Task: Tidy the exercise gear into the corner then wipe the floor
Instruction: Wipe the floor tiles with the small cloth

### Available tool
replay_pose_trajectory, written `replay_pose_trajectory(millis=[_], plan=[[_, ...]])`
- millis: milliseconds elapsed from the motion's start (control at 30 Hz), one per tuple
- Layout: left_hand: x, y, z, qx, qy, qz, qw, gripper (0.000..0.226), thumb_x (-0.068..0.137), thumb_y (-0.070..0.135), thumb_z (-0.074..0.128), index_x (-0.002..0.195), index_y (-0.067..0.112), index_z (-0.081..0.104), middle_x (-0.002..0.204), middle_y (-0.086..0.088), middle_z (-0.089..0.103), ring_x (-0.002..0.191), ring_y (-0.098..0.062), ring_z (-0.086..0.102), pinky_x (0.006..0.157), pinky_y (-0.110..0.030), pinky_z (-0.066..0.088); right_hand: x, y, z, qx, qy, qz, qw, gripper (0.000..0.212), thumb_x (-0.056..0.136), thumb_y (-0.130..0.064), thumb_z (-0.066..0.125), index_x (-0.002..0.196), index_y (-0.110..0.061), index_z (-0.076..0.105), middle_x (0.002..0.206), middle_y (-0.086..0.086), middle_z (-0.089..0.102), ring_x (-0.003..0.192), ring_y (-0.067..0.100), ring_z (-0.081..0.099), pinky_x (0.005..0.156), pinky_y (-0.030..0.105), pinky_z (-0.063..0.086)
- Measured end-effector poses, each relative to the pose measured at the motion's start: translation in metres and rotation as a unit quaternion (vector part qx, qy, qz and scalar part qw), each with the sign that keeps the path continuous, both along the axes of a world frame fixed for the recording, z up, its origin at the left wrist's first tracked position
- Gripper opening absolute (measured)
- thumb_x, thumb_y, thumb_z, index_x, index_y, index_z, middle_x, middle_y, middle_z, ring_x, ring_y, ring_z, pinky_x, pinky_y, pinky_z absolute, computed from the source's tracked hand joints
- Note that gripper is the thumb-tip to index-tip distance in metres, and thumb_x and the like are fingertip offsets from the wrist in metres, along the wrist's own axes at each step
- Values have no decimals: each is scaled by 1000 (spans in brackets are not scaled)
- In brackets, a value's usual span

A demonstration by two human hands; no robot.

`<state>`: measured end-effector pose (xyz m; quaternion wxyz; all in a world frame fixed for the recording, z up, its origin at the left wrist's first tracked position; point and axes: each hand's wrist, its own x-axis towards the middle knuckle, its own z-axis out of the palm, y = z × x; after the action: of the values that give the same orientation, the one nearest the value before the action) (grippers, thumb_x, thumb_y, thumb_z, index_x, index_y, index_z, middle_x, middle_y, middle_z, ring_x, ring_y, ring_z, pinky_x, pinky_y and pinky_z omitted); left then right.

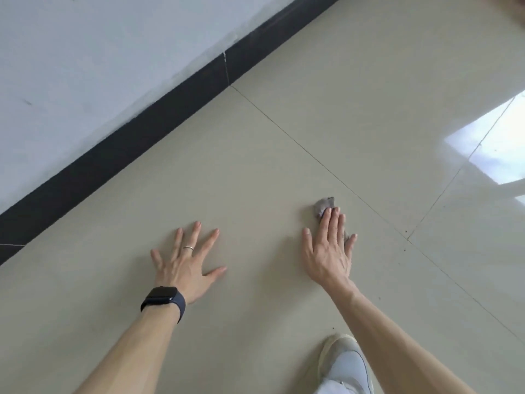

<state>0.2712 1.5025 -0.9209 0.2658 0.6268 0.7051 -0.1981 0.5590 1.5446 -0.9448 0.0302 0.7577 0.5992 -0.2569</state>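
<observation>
Our right hand (329, 251) lies flat with straight fingers on a small grey cloth (324, 204), pressing it to the floor (255, 172). No finger curls round the cloth, which shows beyond the fingertips and again beside the little finger. Our left hand (184, 268) is released too, fingers spread wide and palm down on the tile. It lies to the left of the right hand, with a gap of floor between them. It wears a ring (188, 247) and, at the wrist, a dark watch (163, 301).

The cloth sits near a tile seam (284, 132), on its near side; the seam runs from the skirting (113, 155) towards the near right. A second seam meets it to the right of the cloth, and a few dark specks (406, 231) lie by that crossing. Open tile stretches from both hands to the skirting at far left, and to the right out of view.

We see glossy beige tile, with a bright glare (494, 143) on it at far right. The black skirting slants across the view along the foot of a pale wall (85, 66). At near right a pale shoe (348, 365) stands on the floor beside our right forearm.
</observation>
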Motion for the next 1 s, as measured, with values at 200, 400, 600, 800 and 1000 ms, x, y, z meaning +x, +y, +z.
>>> replay_pose_trajectory(millis=[200,400,600,800,1000], plan=[[-17,-13,0,-9,-33,64,997,83,87,78,38,144,62,-20,155,22,-37,149,-14,-27,113,-71,5,-17,-25,-3,27,6,351,936,66,103,-55,17,158,-29,-9,165,-15,-16,150,3,-17,123,53,-4],[-33,-24,-15,42,-52,72,995,84,81,86,32,137,66,-27,150,26,-42,146,-6,-30,113,-69,-5,-45,81,-12,51,-11,40,998,73,102,-53,21,158,-19,-9,167,0,-13,153,14,-14,121,57,-6],[-39,-40,-27,113,-53,128,984,91,77,88,24,152,51,-11,160,19,-26,152,-9,-13,118,-65,1,-112,36,-15,68,31,432,899,68,101,-55,15,159,-25,-5,166,-8,-12,152,9,-15,122,49,-7],[-68,-59,-16,72,10,362,929,98,79,89,27,153,42,-17,162,6,-29,152,-20,-19,116,-66,4,-109,164,-15,59,-5,328,943,66,103,-53,15,159,-26,-6,167,-9,-11,152,8,-13,122,57,-6],[-75,-57,-19,34,-4,402,915,100,70,95,17,144,49,-33,152,8,-47,146,-22,-35,113,-70,-2,-179,127,-10,74,37,380,921,71,102,-56,18,159,-21,-5,166,-5,-13,153,13,-13,121,51,-10]])
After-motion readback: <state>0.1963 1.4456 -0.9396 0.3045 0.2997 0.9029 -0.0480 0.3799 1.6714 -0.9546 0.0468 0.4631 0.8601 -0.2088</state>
